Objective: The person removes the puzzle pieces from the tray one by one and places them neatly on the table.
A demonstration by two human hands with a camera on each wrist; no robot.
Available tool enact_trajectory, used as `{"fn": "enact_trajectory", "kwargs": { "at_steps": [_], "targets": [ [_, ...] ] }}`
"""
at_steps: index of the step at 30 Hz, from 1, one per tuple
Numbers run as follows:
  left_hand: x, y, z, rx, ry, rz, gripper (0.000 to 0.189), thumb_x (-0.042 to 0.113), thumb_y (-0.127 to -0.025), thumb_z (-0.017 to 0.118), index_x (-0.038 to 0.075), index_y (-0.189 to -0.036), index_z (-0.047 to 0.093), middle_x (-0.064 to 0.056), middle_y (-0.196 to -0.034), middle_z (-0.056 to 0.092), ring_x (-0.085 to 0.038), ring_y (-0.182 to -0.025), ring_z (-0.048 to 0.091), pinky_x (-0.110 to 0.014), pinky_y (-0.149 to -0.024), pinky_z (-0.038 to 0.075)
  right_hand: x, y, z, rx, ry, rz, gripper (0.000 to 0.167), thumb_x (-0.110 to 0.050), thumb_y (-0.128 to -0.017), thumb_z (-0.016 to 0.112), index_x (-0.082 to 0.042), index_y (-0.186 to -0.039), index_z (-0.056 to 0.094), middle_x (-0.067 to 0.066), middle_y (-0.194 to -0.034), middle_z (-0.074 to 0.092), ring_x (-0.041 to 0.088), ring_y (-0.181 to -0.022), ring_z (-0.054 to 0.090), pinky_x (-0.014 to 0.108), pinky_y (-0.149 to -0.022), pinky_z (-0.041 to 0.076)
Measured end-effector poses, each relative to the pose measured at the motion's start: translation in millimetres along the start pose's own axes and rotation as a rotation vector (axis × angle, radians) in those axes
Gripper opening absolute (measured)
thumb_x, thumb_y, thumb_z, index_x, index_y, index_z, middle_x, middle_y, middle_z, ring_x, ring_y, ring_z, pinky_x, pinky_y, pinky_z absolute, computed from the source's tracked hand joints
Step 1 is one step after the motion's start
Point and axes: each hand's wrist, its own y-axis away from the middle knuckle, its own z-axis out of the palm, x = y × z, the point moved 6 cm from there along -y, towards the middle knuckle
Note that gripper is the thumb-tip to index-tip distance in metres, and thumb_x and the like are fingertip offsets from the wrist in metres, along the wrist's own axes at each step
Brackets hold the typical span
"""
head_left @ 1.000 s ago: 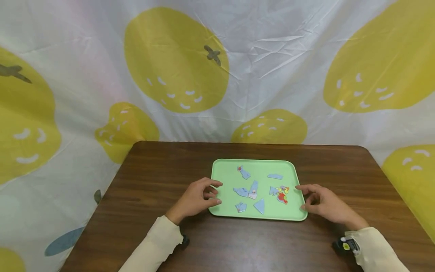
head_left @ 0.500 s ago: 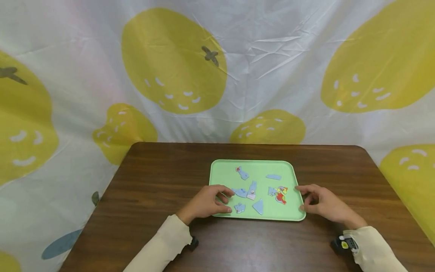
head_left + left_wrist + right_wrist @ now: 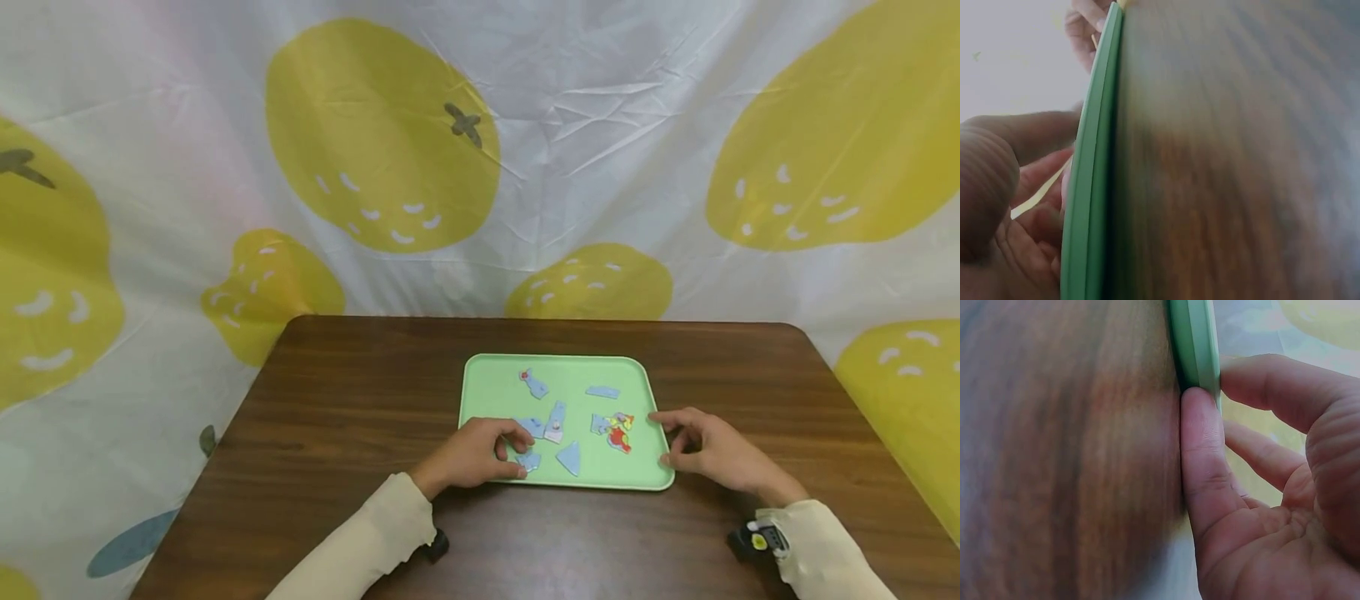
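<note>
A light green tray (image 3: 555, 361) lies on the table, bearing several flat, irregular puzzle pieces, mostly blue-grey. My left hand (image 3: 480, 452) is over its lower left part, with thumb and curved fingers around a small blue piece (image 3: 529, 461); contact cannot be made out. Just beyond lie two adjoining blue pieces, one a pale-ended strip (image 3: 555, 421). A triangular piece (image 3: 570, 457) is to the right. My right hand (image 3: 712, 450) touches the tray's right rim with fingertips and thumb. Near it sits a red, yellow and blue cluster (image 3: 619, 433). In the left wrist view the tray's edge hides some fingers.
A blue piece with a red mark (image 3: 533, 383) and a long narrow blue piece (image 3: 603, 392) lie toward the tray's far side. Dark wood table (image 3: 360, 392) surrounds the tray. Behind it hangs a white curtain (image 3: 570, 150) printed with yellow fruit.
My left hand has moved right and slightly nearer, from the tray's left rim to over the small blue piece. The right hand stays at the right rim.
</note>
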Motion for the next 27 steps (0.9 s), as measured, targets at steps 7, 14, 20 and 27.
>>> {"fn": "enact_trajectory", "kwargs": {
  "at_steps": [7,14,20,27],
  "targets": [
    [-2.1,-7.9,3.2,0.060,0.016,-0.003,0.037,0.015,-0.081,0.093,0.015,-0.114,0.076,0.004,-0.099,0.077,-0.002,-0.068,0.056,-0.020,-0.069,0.049,6.2,-0.8,-2.5,0.008,0.016,0.016,0.060,-0.015,-0.088,0.086,-0.004,-0.142,0.063,0.014,-0.116,0.062,0.006,-0.083,0.062,0.024,-0.065,0.050],
    [-3.8,-10.8,5.1,0.053,0.057,-0.052,0.042,0.012,-0.079,0.094,0.013,-0.116,0.075,0.006,-0.090,0.076,-0.003,-0.064,0.053,-0.019,-0.065,0.046,6.5,0.7,-2.0,-0.003,0.020,0.021,0.060,-0.017,-0.089,0.085,-0.001,-0.143,0.062,0.016,-0.118,0.060,0.006,-0.084,0.061,0.024,-0.065,0.050],
    [-5.1,-10.6,4.8,0.015,0.084,-0.028,0.031,0.006,-0.083,0.090,0.014,-0.111,0.080,0.006,-0.087,0.070,-0.002,-0.072,0.063,-0.020,-0.072,0.054,4.5,0.9,-3.2,-0.002,0.012,0.020,0.060,-0.016,-0.088,0.085,-0.001,-0.143,0.062,0.015,-0.118,0.060,0.006,-0.085,0.062,0.024,-0.066,0.050],
    [-4.5,-8.8,4.3,-0.033,0.048,0.006,0.020,0.008,-0.087,0.087,0.019,-0.103,0.082,0.011,-0.086,0.068,0.001,-0.074,0.063,-0.020,-0.073,0.055,5.6,0.8,-2.0,-0.005,0.012,0.017,0.060,-0.016,-0.089,0.085,-0.002,-0.142,0.063,0.014,-0.117,0.060,0.005,-0.085,0.062,0.024,-0.067,0.050]
  ]
}}
